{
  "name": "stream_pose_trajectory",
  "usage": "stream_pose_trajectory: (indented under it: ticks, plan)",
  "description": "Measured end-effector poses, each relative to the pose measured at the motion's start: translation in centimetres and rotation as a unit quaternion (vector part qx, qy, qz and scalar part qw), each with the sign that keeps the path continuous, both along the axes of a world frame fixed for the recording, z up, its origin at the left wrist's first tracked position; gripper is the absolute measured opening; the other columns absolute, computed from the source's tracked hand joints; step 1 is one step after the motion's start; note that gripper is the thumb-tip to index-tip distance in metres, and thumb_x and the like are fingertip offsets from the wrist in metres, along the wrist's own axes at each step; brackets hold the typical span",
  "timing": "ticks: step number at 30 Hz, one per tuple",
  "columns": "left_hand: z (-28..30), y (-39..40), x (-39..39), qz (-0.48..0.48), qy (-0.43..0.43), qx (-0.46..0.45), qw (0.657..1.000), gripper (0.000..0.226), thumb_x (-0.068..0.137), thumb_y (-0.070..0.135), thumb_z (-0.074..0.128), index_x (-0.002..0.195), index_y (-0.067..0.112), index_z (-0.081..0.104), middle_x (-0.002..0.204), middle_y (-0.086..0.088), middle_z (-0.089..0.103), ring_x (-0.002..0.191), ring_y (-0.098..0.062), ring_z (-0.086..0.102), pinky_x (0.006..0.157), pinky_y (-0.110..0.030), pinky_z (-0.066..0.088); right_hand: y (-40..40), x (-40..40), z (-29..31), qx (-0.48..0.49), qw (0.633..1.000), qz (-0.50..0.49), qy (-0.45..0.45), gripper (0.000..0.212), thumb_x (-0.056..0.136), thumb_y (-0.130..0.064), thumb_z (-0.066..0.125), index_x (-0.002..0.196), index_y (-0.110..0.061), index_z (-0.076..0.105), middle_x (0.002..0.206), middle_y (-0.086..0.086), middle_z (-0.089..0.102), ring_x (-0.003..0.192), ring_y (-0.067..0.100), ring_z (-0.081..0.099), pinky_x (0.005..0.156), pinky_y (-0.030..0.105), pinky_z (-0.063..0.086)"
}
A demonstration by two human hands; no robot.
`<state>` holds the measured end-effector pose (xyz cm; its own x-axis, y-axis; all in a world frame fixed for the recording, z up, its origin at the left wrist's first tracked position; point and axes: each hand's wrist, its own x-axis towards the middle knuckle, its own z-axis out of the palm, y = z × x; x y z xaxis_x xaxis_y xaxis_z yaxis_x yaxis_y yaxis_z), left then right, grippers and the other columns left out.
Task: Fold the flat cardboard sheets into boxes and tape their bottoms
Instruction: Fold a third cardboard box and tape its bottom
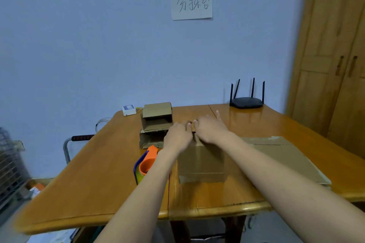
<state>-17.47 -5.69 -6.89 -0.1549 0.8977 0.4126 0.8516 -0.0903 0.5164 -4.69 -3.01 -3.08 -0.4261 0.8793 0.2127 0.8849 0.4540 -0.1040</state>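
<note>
Left hand [178, 136] and right hand [210, 129] lie palm-down, fingers straight, pressing the top of one cardboard box [201, 161] mid-table. One tape dispenser [146, 163] sits left, two stacked folded boxes [156, 122] behind, flat cardboard sheets [282, 156] right.

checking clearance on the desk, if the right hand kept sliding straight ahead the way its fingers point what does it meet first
The right hand points away toward the wall. Ahead lies only bare table, then the wall; the router sits off to its right, though depth is uncertain.

Wooden table [98, 173] carries boxes [157, 116], flat cardboard [280, 156], tape dispenser [145, 163], router [246, 101].
</note>
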Motion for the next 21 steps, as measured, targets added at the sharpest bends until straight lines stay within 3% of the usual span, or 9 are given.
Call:
stream_pose_trajectory:
  ticks: [2, 4, 9, 11, 13, 15, 18, 21]
  plan:
    - [0.4, -0.3, -1.6, 0.029, -0.021, 0.026, 0.999, 0.04, 0.103, 0.032, 0.032, 0.133, 0.023, 0.056, 0.127, -0.008, 0.061, 0.113, -0.027, 0.059, 0.089, -0.038, 0.051, -0.4, -0.6, 0.6, 0.019, 0.999, 0.013, 0.028, 0.044, 0.108, -0.028, 0.024, 0.123, -0.009, 0.061, 0.122, 0.012, 0.065, 0.124, 0.03, 0.054, 0.124, 0.055, 0.009]
    - [0.1, -1.0, -4.4, 0.094, -0.025, 0.021, 0.995, 0.04, 0.096, 0.025, 0.04, 0.134, 0.025, 0.053, 0.124, -0.006, 0.063, 0.102, -0.026, 0.062, 0.082, -0.041, 0.055, -1.1, -1.5, 1.1, 0.03, 0.998, 0.031, 0.049, 0.041, 0.107, -0.025, 0.029, 0.126, -0.006, 0.061, 0.121, 0.012, 0.066, 0.122, 0.028, 0.056, 0.125, 0.051, 0.011]
    - [-3.3, -2.9, -10.9, 0.245, 0.032, -0.22, 0.944, 0.042, 0.087, 0.027, 0.057, 0.127, 0.014, 0.053, 0.121, -0.015, 0.059, 0.113, -0.039, 0.056, 0.089, -0.046, 0.052, -2.8, -5.5, 0.7, 0.039, 0.994, 0.092, 0.045, 0.04, 0.095, -0.01, 0.043, 0.131, -0.007, 0.059, 0.117, 0.013, 0.066, 0.117, 0.03, 0.057, 0.126, 0.049, 0.012]
    - [-4.8, -3.7, -11.6, 0.244, 0.012, -0.288, 0.926, 0.039, 0.085, 0.03, 0.06, 0.12, 0.011, 0.056, 0.113, -0.014, 0.06, 0.107, -0.033, 0.058, 0.087, -0.041, 0.053, -3.4, -7.1, 0.2, 0.044, 0.992, 0.11, 0.036, 0.044, 0.094, -0.011, 0.045, 0.137, -0.007, 0.055, 0.122, 0.013, 0.065, 0.121, 0.03, 0.056, 0.126, 0.05, 0.01]
    - [-5.6, -4.4, -11.3, 0.226, -0.02, -0.315, 0.922, 0.029, 0.088, 0.027, 0.062, 0.11, 0.01, 0.055, 0.095, -0.006, 0.058, 0.093, -0.024, 0.059, 0.074, -0.03, 0.05, -3.8, -8.3, 0.0, 0.041, 0.992, 0.119, 0.032, 0.045, 0.093, -0.011, 0.045, 0.138, -0.007, 0.053, 0.126, 0.013, 0.064, 0.125, 0.029, 0.053, 0.126, 0.049, 0.008]
    - [-6.3, -4.5, -11.0, 0.226, -0.049, -0.321, 0.918, 0.028, 0.091, 0.024, 0.062, 0.115, 0.012, 0.054, 0.092, -0.003, 0.053, 0.085, -0.02, 0.055, 0.069, -0.029, 0.045, -4.0, -9.0, -0.1, 0.037, 0.991, 0.124, 0.028, 0.043, 0.093, -0.011, 0.045, 0.135, -0.008, 0.054, 0.124, 0.012, 0.063, 0.126, 0.029, 0.052, 0.126, 0.049, 0.008]
    - [-6.6, -3.7, -11.2, 0.24, -0.113, -0.32, 0.91, 0.033, 0.091, 0.022, 0.066, 0.117, 0.012, 0.05, 0.087, -0.006, 0.05, 0.077, -0.02, 0.054, 0.072, -0.032, 0.05, -3.8, -8.9, -0.2, 0.036, 0.991, 0.126, 0.039, 0.042, 0.094, -0.011, 0.044, 0.135, -0.008, 0.054, 0.124, 0.012, 0.063, 0.127, 0.029, 0.052, 0.126, 0.048, 0.008]
    - [-6.2, -3.3, -11.8, 0.25, -0.124, -0.326, 0.903, 0.03, 0.09, 0.017, 0.066, 0.114, 0.011, 0.05, 0.082, -0.009, 0.048, 0.083, -0.025, 0.061, 0.081, -0.035, 0.058, -3.0, -7.9, -0.1, 0.03, 0.991, 0.118, 0.054, 0.044, 0.096, -0.009, 0.044, 0.138, -0.009, 0.052, 0.128, 0.012, 0.062, 0.127, 0.028, 0.053, 0.126, 0.047, 0.007]
